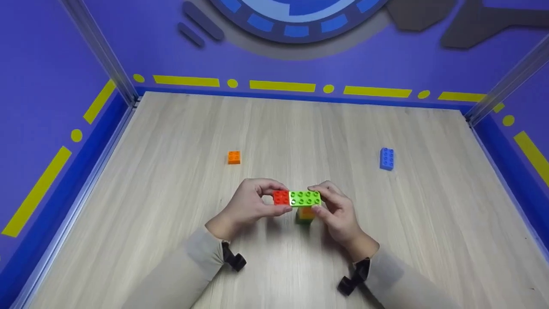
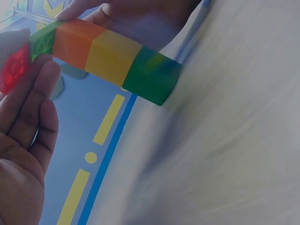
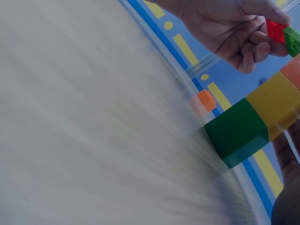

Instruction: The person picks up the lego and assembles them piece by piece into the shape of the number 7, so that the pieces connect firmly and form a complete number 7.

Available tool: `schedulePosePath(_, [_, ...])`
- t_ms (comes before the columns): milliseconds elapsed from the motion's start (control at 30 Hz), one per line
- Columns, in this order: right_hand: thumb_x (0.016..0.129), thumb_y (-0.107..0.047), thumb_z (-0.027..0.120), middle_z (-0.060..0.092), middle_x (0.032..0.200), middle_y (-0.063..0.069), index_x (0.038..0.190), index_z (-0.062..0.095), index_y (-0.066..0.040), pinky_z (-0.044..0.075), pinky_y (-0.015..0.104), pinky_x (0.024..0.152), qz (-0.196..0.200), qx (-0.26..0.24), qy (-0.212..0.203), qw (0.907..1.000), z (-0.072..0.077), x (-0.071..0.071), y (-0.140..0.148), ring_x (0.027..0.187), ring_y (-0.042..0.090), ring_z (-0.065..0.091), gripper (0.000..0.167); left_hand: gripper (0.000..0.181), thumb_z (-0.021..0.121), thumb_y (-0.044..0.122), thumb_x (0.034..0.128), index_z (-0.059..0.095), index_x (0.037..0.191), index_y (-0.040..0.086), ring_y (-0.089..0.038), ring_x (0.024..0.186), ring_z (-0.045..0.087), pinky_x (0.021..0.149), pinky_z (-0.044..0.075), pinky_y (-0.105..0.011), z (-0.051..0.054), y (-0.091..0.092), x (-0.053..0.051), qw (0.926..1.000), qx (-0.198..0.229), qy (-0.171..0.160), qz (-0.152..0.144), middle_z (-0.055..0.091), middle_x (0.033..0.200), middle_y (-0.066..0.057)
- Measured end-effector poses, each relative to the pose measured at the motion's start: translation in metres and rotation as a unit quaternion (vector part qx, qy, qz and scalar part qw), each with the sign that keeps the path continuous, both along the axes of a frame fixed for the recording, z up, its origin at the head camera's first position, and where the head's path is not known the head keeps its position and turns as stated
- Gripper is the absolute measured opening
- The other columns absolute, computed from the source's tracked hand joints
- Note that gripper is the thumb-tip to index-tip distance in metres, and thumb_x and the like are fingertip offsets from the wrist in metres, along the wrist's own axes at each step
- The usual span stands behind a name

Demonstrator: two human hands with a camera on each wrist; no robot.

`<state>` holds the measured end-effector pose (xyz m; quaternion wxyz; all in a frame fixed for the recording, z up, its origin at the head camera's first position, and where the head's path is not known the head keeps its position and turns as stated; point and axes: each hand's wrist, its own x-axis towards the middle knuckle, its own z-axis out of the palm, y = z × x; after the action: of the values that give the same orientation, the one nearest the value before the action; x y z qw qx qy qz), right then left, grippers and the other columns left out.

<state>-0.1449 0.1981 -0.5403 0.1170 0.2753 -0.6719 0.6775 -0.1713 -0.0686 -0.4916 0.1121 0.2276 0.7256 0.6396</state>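
Note:
My left hand [image 1: 253, 201] pinches a red brick [image 1: 281, 197] between thumb and fingers. Right beside it lies a long light green brick [image 1: 305, 198] with its studs up. The right hand [image 1: 341, 210] pinches that brick's right end. Below the light green brick is a column of an orange brick [image 2: 77, 42], a yellow brick [image 2: 114, 58] and a dark green brick [image 3: 237, 131] at the bottom. From above, the light green brick hides most of this column. Whether the red brick is joined to the light green one, I cannot tell.
A small orange brick [image 1: 234, 157] lies farther back on the left of the wooden table [image 1: 180, 141]. Back on the right is a long blue brick [image 1: 387, 159]. Blue-purple panels [image 1: 279, 64] enclose the table's back and sides.

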Motion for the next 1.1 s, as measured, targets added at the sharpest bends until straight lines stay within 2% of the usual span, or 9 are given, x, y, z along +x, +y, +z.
schedulePosePath(67, [0.091,0.02,0.065,0.072,0.123,-0.002,0.129,0.067,0.022,0.059,0.023,0.103,-0.002,0.0,0.001,1.0,-0.0003,0.0001,0.0001,0.11,0.01,0.067,0.039,0.035,0.096,0.009,0.0867,0.084,0.118,0.0,-0.009,0.095,0.078,0.072,0.06,-0.023,-0.0002,0.0015,0.0006,1.0,-0.001,0.0,0.002,0.086,0.111,-0.017])
schedulePosePath(367, [0.09,0.02,0.066,0.072,0.122,-0.002,0.131,0.07,0.018,0.06,0.023,0.104,-0.016,0.014,0.011,0.9997,0.0,0.0006,0.0033,0.11,0.01,0.068,0.041,0.036,0.096,0.007,0.0874,0.084,0.12,-0.002,-0.007,0.089,0.073,0.071,0.059,-0.022,0.0005,0.0062,0.0002,1.0,0.0,0.007,-0.004,0.085,0.11,-0.019])
schedulePosePath(733, [0.092,0.017,0.072,0.071,0.121,-0.003,0.134,0.075,0.009,0.061,0.024,0.105,-0.029,0.031,0.013,0.999,-0.0006,0.0018,0.0022,0.111,0.009,0.068,0.043,0.035,0.096,0.006,0.087,0.085,0.12,-0.001,-0.008,0.089,0.073,0.069,0.058,-0.019,0.0023,0.003,0.0005,0.9999,0.007,-0.014,-0.007,0.085,0.115,-0.019])
schedulePosePath(1000, [0.091,0.018,0.074,0.072,0.121,-0.005,0.134,0.073,0.013,0.06,0.023,0.106,-0.032,0.031,0.013,0.9989,0.0019,0.0025,0.0008,0.111,0.008,0.068,0.043,0.034,0.095,0.006,0.0868,0.085,0.118,-0.003,-0.006,0.088,0.073,0.071,0.059,-0.019,-0.0001,0.0044,-0.0005,0.9999,0.011,-0.005,0.0,0.085,0.11,-0.02])
schedulePosePath(1100, [0.094,0.013,0.077,0.073,0.12,-0.004,0.135,0.072,0.012,0.061,0.023,0.105,-0.03,0.03,0.017,0.999,0.0018,0.0021,0.0006,0.111,0.008,0.068,0.041,0.033,0.095,0.006,0.0871,0.085,0.117,-0.003,-0.007,0.089,0.073,0.071,0.06,-0.021,-0.0013,0.0044,-0.0009,0.9999,0.008,0.006,0.002,0.085,0.11,-0.021])
